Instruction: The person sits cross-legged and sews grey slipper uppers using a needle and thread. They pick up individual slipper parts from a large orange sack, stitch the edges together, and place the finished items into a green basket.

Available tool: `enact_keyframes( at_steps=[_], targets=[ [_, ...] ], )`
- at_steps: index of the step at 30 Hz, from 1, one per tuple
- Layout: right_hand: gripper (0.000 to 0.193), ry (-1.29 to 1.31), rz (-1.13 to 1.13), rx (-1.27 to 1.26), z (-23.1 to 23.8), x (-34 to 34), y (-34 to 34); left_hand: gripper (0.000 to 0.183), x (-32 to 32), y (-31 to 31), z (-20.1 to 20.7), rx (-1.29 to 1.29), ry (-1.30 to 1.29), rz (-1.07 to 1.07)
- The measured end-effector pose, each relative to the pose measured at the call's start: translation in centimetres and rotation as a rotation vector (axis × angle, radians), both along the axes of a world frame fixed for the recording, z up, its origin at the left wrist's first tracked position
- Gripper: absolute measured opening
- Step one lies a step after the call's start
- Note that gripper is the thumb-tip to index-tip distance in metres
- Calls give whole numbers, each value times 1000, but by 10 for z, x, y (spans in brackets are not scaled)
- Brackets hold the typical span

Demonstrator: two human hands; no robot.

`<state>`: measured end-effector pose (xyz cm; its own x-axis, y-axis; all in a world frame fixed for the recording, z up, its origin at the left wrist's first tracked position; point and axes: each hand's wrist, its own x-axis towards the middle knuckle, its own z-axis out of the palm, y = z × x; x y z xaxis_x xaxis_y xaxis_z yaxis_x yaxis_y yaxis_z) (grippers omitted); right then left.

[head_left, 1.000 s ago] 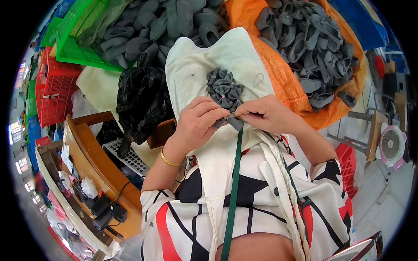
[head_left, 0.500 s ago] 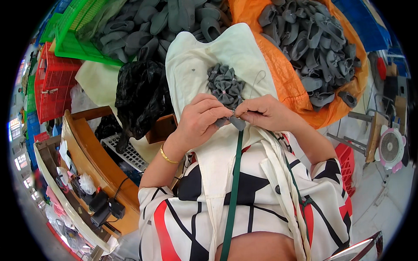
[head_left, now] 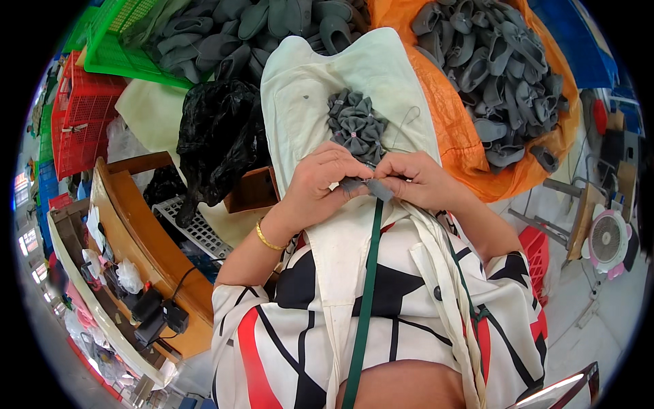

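Over my lap, my left hand [head_left: 320, 180] and my right hand [head_left: 417, 180] meet with pinched fingers. Between them is a small grey fabric bow [head_left: 380, 190], its two lobes spreading to either side of the fingertips. My fingers cover part of its middle, and I cannot make out a needle. Just beyond the fingertips, a heap of similar grey bows [head_left: 357, 126] rests on the cream apron [head_left: 300, 102] spread across my lap. A thin dark thread [head_left: 411, 117] curls beside the heap, near my right hand.
Grey shoes [head_left: 255, 19] fill a green crate [head_left: 112, 65] at the far left. More lie in an orange sack [head_left: 449, 146] at the far right. A black plastic bag [head_left: 216, 140] hangs beside my left forearm, near a wooden desk [head_left: 153, 235]. A fan [head_left: 608, 238] stands at right.
Both hands stay together at the bow. Its right lobe has turned from pointing down to pointing down and right, and more of the left lobe shows. The whole view has shifted slightly.
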<state>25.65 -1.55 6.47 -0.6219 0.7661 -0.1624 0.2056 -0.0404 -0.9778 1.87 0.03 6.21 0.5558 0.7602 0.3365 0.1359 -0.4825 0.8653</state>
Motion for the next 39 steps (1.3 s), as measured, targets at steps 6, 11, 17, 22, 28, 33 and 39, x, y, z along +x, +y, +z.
enact_keyframes(
  at_steps=[6, 11, 17, 22, 28, 33, 39],
  targets=[
    [12, 131, -22, -156, -7, -1, -4, 26, -2, -6, -14, -260, -160, -4],
    [27, 177, -48, -591, 7, -2, 4, 22, 0, -7, -8, -262, -137, 28],
    [33, 190, -61, -591, 8, -10, 7, 22, 7, -10, -11, -227, -101, 37],
    [24, -66, -171, -269, -7, -9, 7, 19, 10, -12, -17, -378, 73, 135],
    [12, -297, -158, 589, -6, -14, 15, 18, 18, -10, -20, -634, 2, 209],
    [10, -266, -103, 918, -20, -25, 17, 23, 10, -9, -27, -597, 139, 156],
    [9, 160, -229, 219, 7, -43, 15, 19, 10, -11, -48, -424, 101, 204]
  ],
)
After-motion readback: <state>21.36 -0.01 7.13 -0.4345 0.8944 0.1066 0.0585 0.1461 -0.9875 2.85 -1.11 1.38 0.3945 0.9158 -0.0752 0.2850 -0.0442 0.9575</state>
